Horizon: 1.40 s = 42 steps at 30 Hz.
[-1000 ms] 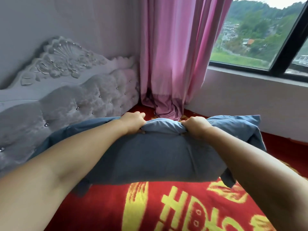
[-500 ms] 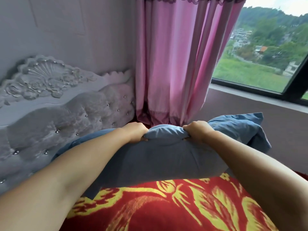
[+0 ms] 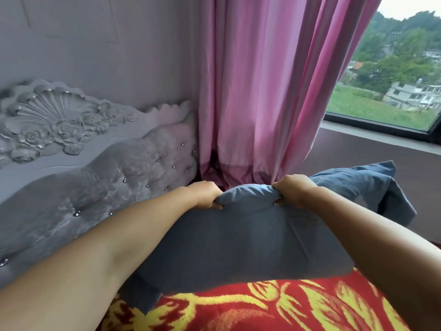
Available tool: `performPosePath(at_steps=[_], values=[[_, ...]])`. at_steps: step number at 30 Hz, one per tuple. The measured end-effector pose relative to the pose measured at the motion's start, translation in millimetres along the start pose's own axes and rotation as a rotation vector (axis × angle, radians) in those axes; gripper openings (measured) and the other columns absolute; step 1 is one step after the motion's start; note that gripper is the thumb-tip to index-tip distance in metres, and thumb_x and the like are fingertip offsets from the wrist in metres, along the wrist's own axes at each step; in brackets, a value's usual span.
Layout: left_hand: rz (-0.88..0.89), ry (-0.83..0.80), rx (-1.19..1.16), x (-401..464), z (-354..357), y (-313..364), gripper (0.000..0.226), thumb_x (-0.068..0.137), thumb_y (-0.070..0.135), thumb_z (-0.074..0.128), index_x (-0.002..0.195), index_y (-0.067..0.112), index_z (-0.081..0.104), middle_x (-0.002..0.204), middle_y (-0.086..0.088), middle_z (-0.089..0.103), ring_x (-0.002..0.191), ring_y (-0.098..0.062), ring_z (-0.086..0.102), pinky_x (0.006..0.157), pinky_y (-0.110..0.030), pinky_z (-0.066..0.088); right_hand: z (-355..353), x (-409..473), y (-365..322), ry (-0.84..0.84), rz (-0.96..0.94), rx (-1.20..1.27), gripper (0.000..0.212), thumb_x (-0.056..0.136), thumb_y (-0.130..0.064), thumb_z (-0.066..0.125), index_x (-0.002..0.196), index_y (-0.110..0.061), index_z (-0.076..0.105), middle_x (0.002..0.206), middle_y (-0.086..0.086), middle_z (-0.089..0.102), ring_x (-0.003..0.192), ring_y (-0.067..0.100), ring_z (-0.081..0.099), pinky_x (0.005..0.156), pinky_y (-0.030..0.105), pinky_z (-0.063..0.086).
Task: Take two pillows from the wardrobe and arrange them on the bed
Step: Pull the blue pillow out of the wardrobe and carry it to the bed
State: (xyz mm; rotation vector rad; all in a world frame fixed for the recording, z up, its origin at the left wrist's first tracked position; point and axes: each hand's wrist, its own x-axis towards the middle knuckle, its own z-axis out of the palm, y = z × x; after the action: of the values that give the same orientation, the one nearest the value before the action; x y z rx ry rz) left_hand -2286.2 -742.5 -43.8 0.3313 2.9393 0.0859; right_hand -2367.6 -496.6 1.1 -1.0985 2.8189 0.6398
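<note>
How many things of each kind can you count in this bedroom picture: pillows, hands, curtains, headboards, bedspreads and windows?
blue pillow: 1
Hands: 2 (left hand, right hand, both gripping the pillow's far edge)
pink curtain: 1
grey headboard: 1
red and yellow bedspread: 1
window: 1
Total: 7

**Pretty clearly a home bedroom**

A pale grey headboard (image 3: 71, 149) with carved shell and rose shapes and button-tufted velvet padding stands against a plain pale wall (image 3: 95, 44). A red bedspread with a yellow floral pattern (image 3: 274, 309) covers the bed, with a soft grey-blue fabric pillow (image 3: 238, 240) on it. Floor-length pink curtains (image 3: 262, 91) hang beside a dark-framed window (image 3: 393, 96) showing green hills and houses.
</note>
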Motion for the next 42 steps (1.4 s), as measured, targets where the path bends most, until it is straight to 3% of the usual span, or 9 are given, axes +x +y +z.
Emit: performPosePath(at_steps=[6, 11, 18, 23, 27, 34, 36, 39, 42], values=[[0.033, -0.059, -0.017, 21, -2, -95, 0.026, 0.086, 0.036, 0.06, 0.102, 0.017, 0.066, 0.107, -0.011, 0.069, 0.098, -0.032, 0.063, 0.071, -0.031, 0.042, -33, 81, -38, -0.095, 0.015, 0.08, 0.038, 0.084, -0.043, 0.062, 0.114, -0.02, 0.06, 0.118, 0.007, 0.064, 0.108, 0.03, 0.061, 0.081, 0.034, 0.048], [0.001, -0.034, 0.048, 24, -15, -130, 0.027, 0.086, 0.039, 0.06, 0.103, 0.018, 0.065, 0.106, -0.011, 0.068, 0.096, -0.033, 0.063, 0.07, -0.031, 0.042, -48, 104, -53, -0.074, 0.007, 0.07, 0.039, 0.085, -0.046, 0.061, 0.114, -0.02, 0.061, 0.119, 0.007, 0.065, 0.109, 0.03, 0.061, 0.086, 0.036, 0.049], [-0.065, -0.032, -0.032, 30, -34, -126, 0.027, 0.086, 0.036, 0.062, 0.104, 0.016, 0.066, 0.107, -0.012, 0.069, 0.097, -0.031, 0.063, 0.07, -0.029, 0.04, -61, 128, -28, -0.089, -0.053, 0.064, 0.041, 0.082, -0.048, 0.062, 0.112, -0.019, 0.061, 0.115, 0.009, 0.066, 0.105, 0.03, 0.062, 0.082, 0.035, 0.049], [-0.17, -0.115, -0.1, 53, -30, -119, 0.03, 0.086, 0.035, 0.062, 0.101, 0.009, 0.066, 0.104, -0.016, 0.068, 0.092, -0.032, 0.063, 0.078, -0.039, 0.05, -56, 170, 1, -0.134, -0.198, 0.06, 0.044, 0.079, -0.047, 0.066, 0.112, -0.019, 0.061, 0.112, 0.009, 0.067, 0.101, 0.03, 0.063, 0.082, 0.033, 0.049], [-0.281, -0.13, -0.164, 100, -19, -103, 0.033, 0.086, 0.034, 0.062, 0.102, 0.005, 0.066, 0.106, -0.018, 0.068, 0.093, -0.032, 0.063, 0.079, -0.038, 0.05, -29, 208, 41, -0.122, -0.324, 0.034, 0.046, 0.079, -0.046, 0.068, 0.11, -0.013, 0.062, 0.111, 0.013, 0.068, 0.1, 0.03, 0.063, 0.075, 0.028, 0.043], [-0.339, -0.144, -0.253, 174, -21, -65, 0.033, 0.084, 0.037, 0.064, 0.1, 0.008, 0.066, 0.102, -0.015, 0.069, 0.09, -0.031, 0.064, 0.071, -0.032, 0.046, 1, 244, 120, -0.167, -0.387, -0.001, 0.049, 0.078, -0.051, 0.066, 0.113, -0.017, 0.063, 0.115, 0.011, 0.067, 0.105, 0.03, 0.062, 0.085, 0.033, 0.048], [-0.356, -0.143, -0.278, 181, -17, -70, 0.034, 0.083, 0.039, 0.064, 0.095, 0.007, 0.066, 0.094, -0.013, 0.069, 0.084, -0.03, 0.064, 0.07, -0.034, 0.047, 0, 257, 122, -0.16, -0.407, -0.013, 0.049, 0.079, -0.051, 0.066, 0.114, -0.017, 0.063, 0.115, 0.011, 0.067, 0.105, 0.029, 0.062, 0.085, 0.032, 0.048], [-0.413, -0.164, -0.306, 180, 0, -90, 0.034, 0.083, 0.043, 0.064, 0.071, 0.011, 0.057, 0.063, 0.0, 0.053, 0.066, -0.024, 0.054, 0.06, -0.031, 0.039, -1, 278, 107, -0.178, -0.448, -0.017, 0.049, 0.079, -0.05, 0.067, 0.114, -0.016, 0.062, 0.112, 0.01, 0.068, 0.102, 0.029, 0.063, 0.078, 0.028, 0.043], [-0.442, -0.179, -0.344, 175, 16, -127, 0.037, 0.083, 0.043, 0.064, 0.069, 0.01, 0.056, 0.064, -0.004, 0.058, 0.068, -0.028, 0.056, 0.059, -0.029, 0.035, -1, 311, 77, -0.192, -0.484, -0.016, 0.05, 0.079, -0.049, 0.068, 0.113, -0.013, 0.063, 0.112, 0.011, 0.068, 0.101, 0.03, 0.062, 0.076, 0.027, 0.04]])
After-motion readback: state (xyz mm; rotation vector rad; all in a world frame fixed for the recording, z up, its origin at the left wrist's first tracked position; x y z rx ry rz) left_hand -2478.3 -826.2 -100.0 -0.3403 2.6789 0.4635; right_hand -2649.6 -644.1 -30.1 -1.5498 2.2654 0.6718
